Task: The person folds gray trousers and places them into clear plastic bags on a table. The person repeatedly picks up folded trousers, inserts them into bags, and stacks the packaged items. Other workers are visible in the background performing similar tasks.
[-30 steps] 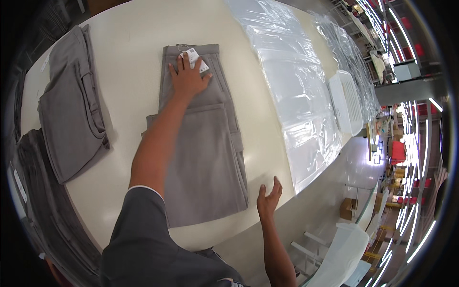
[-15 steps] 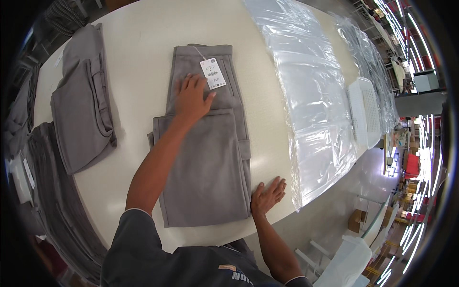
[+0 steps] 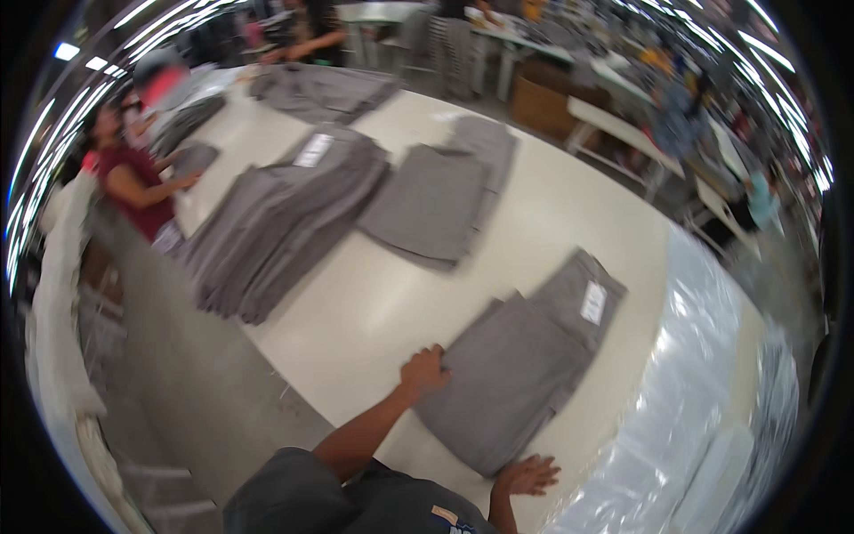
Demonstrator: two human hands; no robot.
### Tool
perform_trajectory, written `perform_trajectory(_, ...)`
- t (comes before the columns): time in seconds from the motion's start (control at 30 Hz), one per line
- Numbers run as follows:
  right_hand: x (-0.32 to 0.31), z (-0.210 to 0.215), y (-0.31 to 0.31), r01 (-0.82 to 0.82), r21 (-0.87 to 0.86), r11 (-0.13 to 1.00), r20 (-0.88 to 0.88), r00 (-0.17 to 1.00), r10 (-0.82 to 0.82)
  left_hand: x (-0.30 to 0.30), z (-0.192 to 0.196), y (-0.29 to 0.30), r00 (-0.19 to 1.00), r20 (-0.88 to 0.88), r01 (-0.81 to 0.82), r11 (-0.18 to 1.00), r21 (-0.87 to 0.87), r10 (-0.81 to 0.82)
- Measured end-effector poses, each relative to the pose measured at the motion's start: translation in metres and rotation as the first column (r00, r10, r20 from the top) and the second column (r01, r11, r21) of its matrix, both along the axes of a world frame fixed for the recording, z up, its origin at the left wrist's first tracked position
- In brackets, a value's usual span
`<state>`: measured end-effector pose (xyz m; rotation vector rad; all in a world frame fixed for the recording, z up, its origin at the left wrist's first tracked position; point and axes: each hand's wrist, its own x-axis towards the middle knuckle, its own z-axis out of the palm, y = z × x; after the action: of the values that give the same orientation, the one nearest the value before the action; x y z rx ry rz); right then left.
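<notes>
A folded pair of grey trousers (image 3: 520, 378) lies flat on the pale table, its waist end pointing away to the right. A white hang tag (image 3: 593, 303) rests near the waist. My left hand (image 3: 425, 370) is at the left edge of the trousers, with its fingers bent and blurred; whether they grip the cloth does not show. Beside the trousers' near lower corner, my right hand (image 3: 528, 477) is over the table, fingers spread and holding nothing.
Another folded grey pair (image 3: 431, 200) lies farther left, beside a tall stack of grey trousers (image 3: 289, 218). Clear plastic bags (image 3: 663, 374) cover the table's right side, with a white basket (image 3: 712, 481) on them. At the far left, a person in maroon (image 3: 138, 191) handles grey cloth.
The view has swung left and up, bringing the stack and other people in. My left hand has moved from the upper trousers to their left edge. My right hand remains open near the lower corner.
</notes>
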<state>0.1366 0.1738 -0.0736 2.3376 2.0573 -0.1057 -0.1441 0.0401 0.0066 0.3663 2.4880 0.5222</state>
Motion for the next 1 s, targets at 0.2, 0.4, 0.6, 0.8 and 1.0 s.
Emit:
perform_trajectory(0.2, -0.027, 0.045, -0.010, -0.406, -0.125, 0.905, -0.345, 0.873, 0.344, 0.018, -0.021, -0.010, 0.998, 0.040, -0.048, 0.997, 0.065, 0.046)
perform_trajectory(0.4, -0.014, 0.049, 0.016, -0.554, -0.018, 0.832, -0.479, 0.735, 0.479, 0.054, -0.023, -0.045, 1.000, -0.011, 0.029, 0.989, 0.148, -0.028)
perform_trajectory(0.6, 0.037, 0.019, 0.025, -0.615, -0.150, 0.774, -0.544, 0.705, 0.455, 0.096, -0.017, -0.080, 0.999, -0.012, 0.049, 0.985, 0.165, -0.048)
perform_trajectory(0.8, 0.047, 0.028, -0.001, -0.566, -0.146, 0.811, -0.533, 0.736, 0.418, 0.099, -0.030, -0.087, 0.997, 0.024, 0.064, 0.985, 0.163, -0.069)
perform_trajectory(1.0, 0.047, 0.053, -0.002, -0.603, -0.226, 0.765, -0.440, 0.764, 0.473, 0.102, -0.014, -0.093, 0.998, 0.028, 0.059, 0.984, 0.165, -0.064)
